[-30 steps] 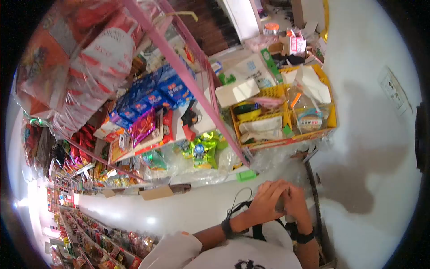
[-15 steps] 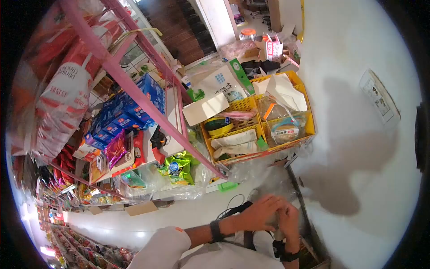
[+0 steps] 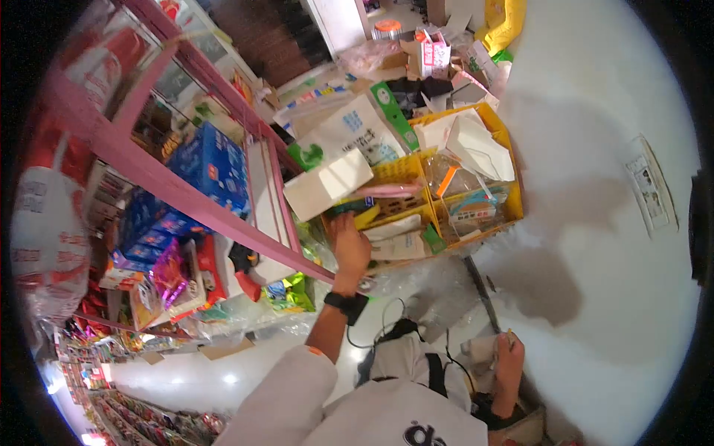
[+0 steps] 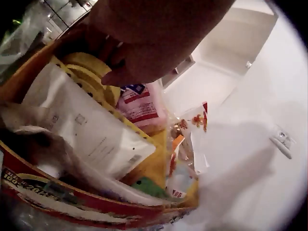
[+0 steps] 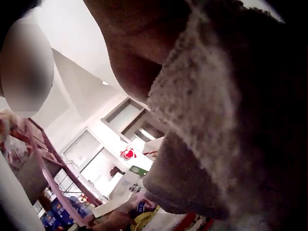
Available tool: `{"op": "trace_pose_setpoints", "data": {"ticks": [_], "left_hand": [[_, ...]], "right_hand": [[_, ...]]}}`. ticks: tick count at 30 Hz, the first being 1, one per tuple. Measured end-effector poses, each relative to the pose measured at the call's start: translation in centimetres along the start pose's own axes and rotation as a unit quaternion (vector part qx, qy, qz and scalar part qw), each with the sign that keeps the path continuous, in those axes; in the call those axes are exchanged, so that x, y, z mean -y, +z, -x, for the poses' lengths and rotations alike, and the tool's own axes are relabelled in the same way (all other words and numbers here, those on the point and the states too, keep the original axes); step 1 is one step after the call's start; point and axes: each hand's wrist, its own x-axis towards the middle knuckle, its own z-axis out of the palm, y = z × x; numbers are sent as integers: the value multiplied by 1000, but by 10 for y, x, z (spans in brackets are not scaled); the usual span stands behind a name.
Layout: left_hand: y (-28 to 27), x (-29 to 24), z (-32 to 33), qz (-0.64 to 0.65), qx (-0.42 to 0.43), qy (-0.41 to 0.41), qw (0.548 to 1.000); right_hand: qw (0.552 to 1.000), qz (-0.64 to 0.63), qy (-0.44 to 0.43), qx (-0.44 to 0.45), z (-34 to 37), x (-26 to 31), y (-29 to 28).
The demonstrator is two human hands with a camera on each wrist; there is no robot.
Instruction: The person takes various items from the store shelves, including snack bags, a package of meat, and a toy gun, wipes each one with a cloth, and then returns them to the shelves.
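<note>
In the head view my left hand [image 3: 351, 249] reaches into the left compartment of a yellow basket [image 3: 508, 212]. Its fingers are down beside a yellow tape roll [image 4: 89, 65], the thumb over the roll's edge in the left wrist view. I cannot tell whether the fingers hold anything. A white packet [image 4: 89, 127] and a pink packet [image 4: 142, 106] lie close by in the basket. Low on the right, my right hand [image 3: 509, 372] grips a grey fuzzy cloth [image 3: 482, 349]. That cloth [image 5: 192, 96] hangs close before the right wrist camera.
Left of the basket stands a pink shelf frame [image 3: 178, 189] with blue boxes [image 3: 212, 171]. A white box [image 3: 327, 184] leans over the basket's left edge. Behind are a white bag [image 3: 353, 134] and cluttered cartons [image 3: 431, 56]. A white wall [image 3: 587, 149] rises on the right.
My hands were together around something greyish and have parted. The left hand has moved up and forward into the basket; the right hand has dropped lower, with the grey cloth in it.
</note>
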Motion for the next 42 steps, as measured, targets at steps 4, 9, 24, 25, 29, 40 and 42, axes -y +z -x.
{"op": "trace_pose_setpoints", "data": {"ticks": [4,9,24,25,29,40,42], "left_hand": [[7,11,-3,-9,24,-49,998],[11,17,-7,-10,-3,-52,999],[-15,2,-24,23,-1,-80,996],[-16,4,-26,14,8,-78,997],[-11,7,-24,-32,29,-83,996],[8,13,-18,5,20,-102,995],[10,13,-21,36,6,-125,991]], "right_hand": [[999,-29,22,22,-3,16,18],[999,-19,27,-37,-10,25,43],[998,-27,-30,56,-36,78,59],[997,-30,-33,59,-40,72,58],[997,-55,-28,54,-49,76,55],[994,-85,-20,69,-44,71,61],[995,-89,-3,40,-44,66,60]]}}
